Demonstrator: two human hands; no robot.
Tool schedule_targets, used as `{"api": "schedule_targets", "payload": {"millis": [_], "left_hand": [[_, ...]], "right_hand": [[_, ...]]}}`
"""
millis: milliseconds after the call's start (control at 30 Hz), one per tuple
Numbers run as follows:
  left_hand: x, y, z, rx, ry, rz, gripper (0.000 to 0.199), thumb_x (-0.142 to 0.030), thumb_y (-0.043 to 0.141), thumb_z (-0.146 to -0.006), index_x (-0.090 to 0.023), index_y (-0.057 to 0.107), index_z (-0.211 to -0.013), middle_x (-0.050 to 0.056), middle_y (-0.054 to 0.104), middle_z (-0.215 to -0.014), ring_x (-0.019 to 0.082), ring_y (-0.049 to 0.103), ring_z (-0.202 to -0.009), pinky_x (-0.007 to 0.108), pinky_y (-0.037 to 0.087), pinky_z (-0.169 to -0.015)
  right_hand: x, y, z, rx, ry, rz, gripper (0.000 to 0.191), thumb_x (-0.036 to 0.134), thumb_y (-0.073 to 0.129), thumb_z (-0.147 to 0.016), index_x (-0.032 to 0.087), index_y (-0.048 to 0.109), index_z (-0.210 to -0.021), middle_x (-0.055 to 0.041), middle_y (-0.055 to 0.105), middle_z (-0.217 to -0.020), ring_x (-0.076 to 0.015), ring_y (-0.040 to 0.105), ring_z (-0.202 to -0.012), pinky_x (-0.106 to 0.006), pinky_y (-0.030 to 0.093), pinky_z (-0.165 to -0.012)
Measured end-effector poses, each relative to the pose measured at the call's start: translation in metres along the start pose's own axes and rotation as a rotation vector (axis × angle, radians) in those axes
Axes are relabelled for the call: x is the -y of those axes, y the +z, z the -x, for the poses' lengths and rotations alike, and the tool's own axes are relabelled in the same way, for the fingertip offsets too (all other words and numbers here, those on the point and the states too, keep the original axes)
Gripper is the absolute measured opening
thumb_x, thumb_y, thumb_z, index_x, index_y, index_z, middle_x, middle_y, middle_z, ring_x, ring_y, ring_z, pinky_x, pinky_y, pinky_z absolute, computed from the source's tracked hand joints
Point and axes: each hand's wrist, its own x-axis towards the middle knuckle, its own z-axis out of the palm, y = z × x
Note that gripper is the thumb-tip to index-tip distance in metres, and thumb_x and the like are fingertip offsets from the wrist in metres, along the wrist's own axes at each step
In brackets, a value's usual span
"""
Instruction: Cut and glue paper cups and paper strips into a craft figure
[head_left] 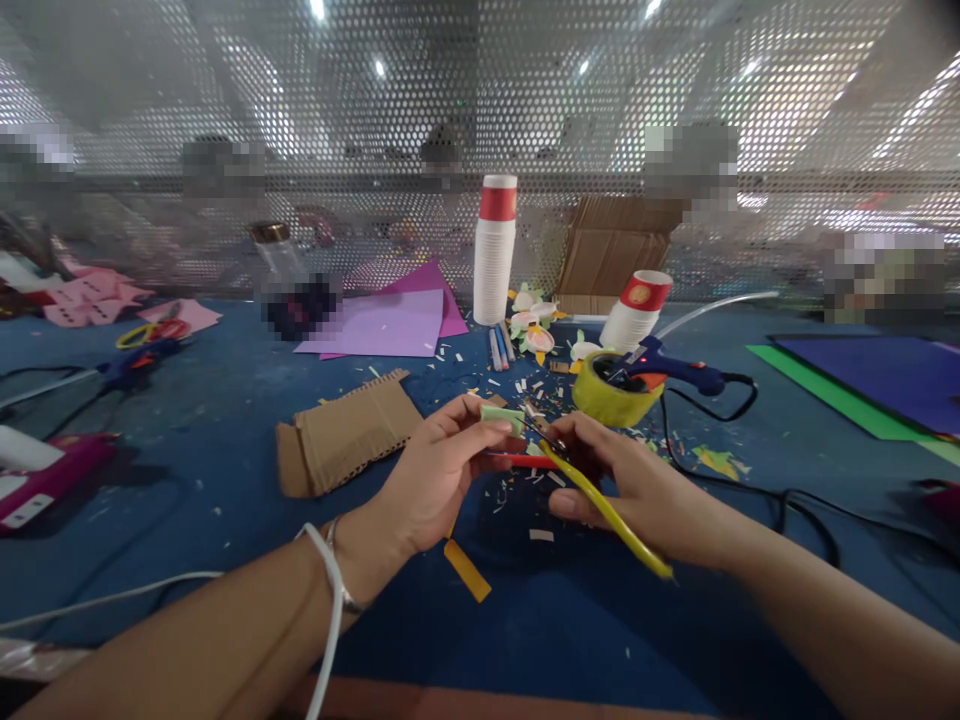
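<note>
While left hand (pixel 431 465) pinches paper (pixel 504 414), right hand (pixel 649 490) holds curved yellow handle (pixel 609 513).

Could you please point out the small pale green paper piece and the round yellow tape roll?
Small pale green paper piece (pixel 496 413): head view, visible middle.
Round yellow tape roll (pixel 609 404): head view, outer side wall.

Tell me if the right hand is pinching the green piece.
No, the left hand pinches the green piece, while the right hand holds a yellow-handled tool.
</note>
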Motion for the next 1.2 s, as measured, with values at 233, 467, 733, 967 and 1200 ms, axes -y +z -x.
{"api": "schedule_targets", "payload": {"millis": [233, 467, 733, 967, 1200], "left_hand": [[0.0049, 0.0022, 0.0054, 0.021, 0.029, -0.135, 0.014, -0.021, 0.075, -0.077, -0.016, 0.064, -0.082, 0.002, 0.072, -0.081, 0.014, 0.068, -0.076, 0.026, 0.050, -0.071], [0.0067, 0.0040, 0.0049, -0.009, 0.060, -0.110, 0.021, -0.022, 0.081, -0.072, -0.016, 0.062, -0.078, 0.001, 0.070, -0.078, 0.013, 0.066, -0.074, 0.027, 0.049, -0.076], [0.0048, 0.0053, 0.0064, -0.031, 0.060, -0.124, 0.019, -0.020, 0.080, -0.072, -0.017, 0.061, -0.073, 0.001, 0.070, -0.075, 0.013, 0.063, -0.071, 0.028, 0.046, -0.072], [0.0032, 0.0062, 0.0067, -0.036, 0.026, -0.078, 0.019, -0.018, 0.080, -0.069, -0.016, 0.061, -0.070, 0.001, 0.071, -0.074, 0.012, 0.064, -0.069, 0.027, 0.047, -0.070], [0.0030, 0.0065, 0.0051, -0.027, 0.020, -0.065, 0.019, -0.016, 0.079, -0.069, -0.017, 0.060, -0.069, 0.001, 0.071, -0.074, 0.012, 0.065, -0.068, 0.028, 0.048, -0.071]], "right_hand": [[0.0037, 0.0010, 0.0011, 0.016, -0.033, 0.063, 0.037, 0.047, 0.066, -0.086, 0.019, 0.053, -0.106, 0.0004, 0.057, -0.082, -0.0152, 0.047, -0.068, -0.028, 0.037, -0.061], [0.0038, 0.0003, 0.0014, 0.016, -0.030, 0.073, 0.034, 0.050, 0.064, -0.087, 0.020, 0.054, -0.098, 0.0025, 0.053, -0.076, -0.0145, 0.044, -0.065, -0.027, 0.034, -0.058], [0.0036, 0.0024, 0.0007, -0.011, -0.034, 0.089, 0.032, 0.051, 0.062, -0.088, 0.021, 0.052, -0.091, 0.0032, 0.050, -0.074, -0.0137, 0.041, -0.064, -0.026, 0.032, -0.057], [0.0033, 0.0026, 0.0007, -0.003, -0.021, 0.097, 0.034, 0.053, 0.061, -0.089, 0.020, 0.053, -0.090, 0.0030, 0.050, -0.072, -0.0137, 0.040, -0.063, -0.026, 0.031, -0.056], [0.0036, 0.0016, 0.0026, 0.004, -0.032, 0.077, 0.033, 0.052, 0.061, -0.090, 0.020, 0.056, -0.096, 0.0021, 0.055, -0.075, -0.0142, 0.046, -0.065, -0.026, 0.033, -0.056]]}}
